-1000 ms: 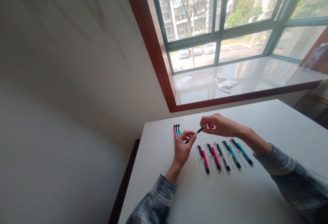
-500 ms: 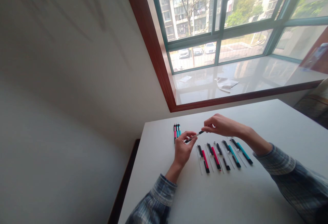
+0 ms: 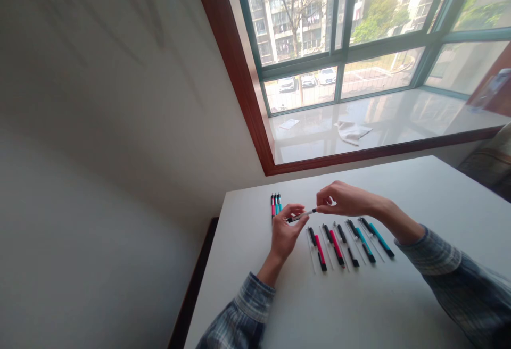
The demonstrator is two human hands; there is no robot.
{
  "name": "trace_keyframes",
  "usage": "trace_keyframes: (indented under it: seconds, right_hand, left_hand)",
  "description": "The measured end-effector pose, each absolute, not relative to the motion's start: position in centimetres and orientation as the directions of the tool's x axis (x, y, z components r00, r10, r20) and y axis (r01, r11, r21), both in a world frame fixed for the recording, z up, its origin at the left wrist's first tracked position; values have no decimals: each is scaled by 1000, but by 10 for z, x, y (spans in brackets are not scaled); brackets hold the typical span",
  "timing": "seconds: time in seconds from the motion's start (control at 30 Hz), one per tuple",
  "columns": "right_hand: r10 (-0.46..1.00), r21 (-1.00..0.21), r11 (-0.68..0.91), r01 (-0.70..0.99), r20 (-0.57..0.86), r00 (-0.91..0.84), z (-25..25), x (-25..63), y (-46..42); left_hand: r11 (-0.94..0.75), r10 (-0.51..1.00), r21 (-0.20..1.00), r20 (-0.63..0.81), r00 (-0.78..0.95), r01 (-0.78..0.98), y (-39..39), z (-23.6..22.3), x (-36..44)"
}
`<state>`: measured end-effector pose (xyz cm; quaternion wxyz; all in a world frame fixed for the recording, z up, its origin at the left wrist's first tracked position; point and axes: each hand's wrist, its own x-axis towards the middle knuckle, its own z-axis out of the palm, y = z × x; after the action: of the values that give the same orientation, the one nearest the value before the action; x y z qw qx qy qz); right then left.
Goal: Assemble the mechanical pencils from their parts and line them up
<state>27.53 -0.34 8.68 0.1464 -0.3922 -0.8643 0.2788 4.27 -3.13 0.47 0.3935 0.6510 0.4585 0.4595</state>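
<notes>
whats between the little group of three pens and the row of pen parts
In the head view, the left hand is between the three pens and the row of pen parts, its fingers holding a black-and-white pen.

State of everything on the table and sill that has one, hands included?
Left hand: closed on the held pen.
Right hand: fingers pinched at the pen's black end.
Held pen: raised, slanted; full assembly can't be told.
Grouped pens: side by side, partly hidden.
Five pen sets: taken apart, parts laid in a row.
White cloth or paper: rumpled, on the sill.
</notes>
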Motion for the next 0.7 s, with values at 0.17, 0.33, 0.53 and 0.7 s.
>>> trace_keyframes:
  seconds: [0.17,0.33,0.53,0.7]
  right_hand:
    - [715,-599,536,595,-53,-697,85,280,-3]
    - [665,-616,517,595,-149,-732,82,277,-5]
    - [650,-636,551,540,-79,-756,80,261,-11]
    - [635,-645,551,529,-87,-768,76,255,-11]
  left_hand:
    - [-229,967,952,198,160,205,-30,7,39]
    - [-179,978,983,174,114,39,-28,4,39]
    - [-103,992,979,114,53,-176,-31,8,43]
    - [-79,993,980,93,68,-183,-30,13,44]
